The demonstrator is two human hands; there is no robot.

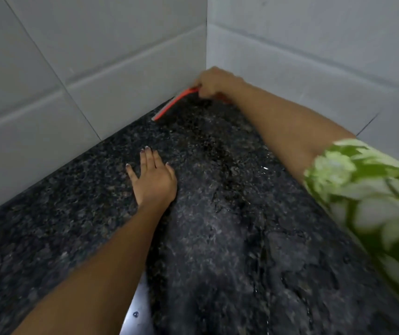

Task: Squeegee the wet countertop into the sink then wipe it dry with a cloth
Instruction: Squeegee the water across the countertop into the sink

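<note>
The dark speckled granite countertop (pixel 217 213) runs into a tiled corner, and its middle strip glistens with water. My right hand (pixel 214 83) reaches into the far corner and is closed on the handle of a red squeegee (pixel 173 102). Its blade lies on the stone along the foot of the left wall. My left hand (pixel 153 176) rests flat on the counter with fingers spread and holds nothing. A sliver of the steel sink rim (pixel 133 315) shows at the bottom edge beside my left forearm. No cloth is in view.
Grey tiled walls (pixel 97 68) close the counter on the left and the right and meet at the corner. My green and white patterned sleeve (pixel 367 201) covers the counter's right side.
</note>
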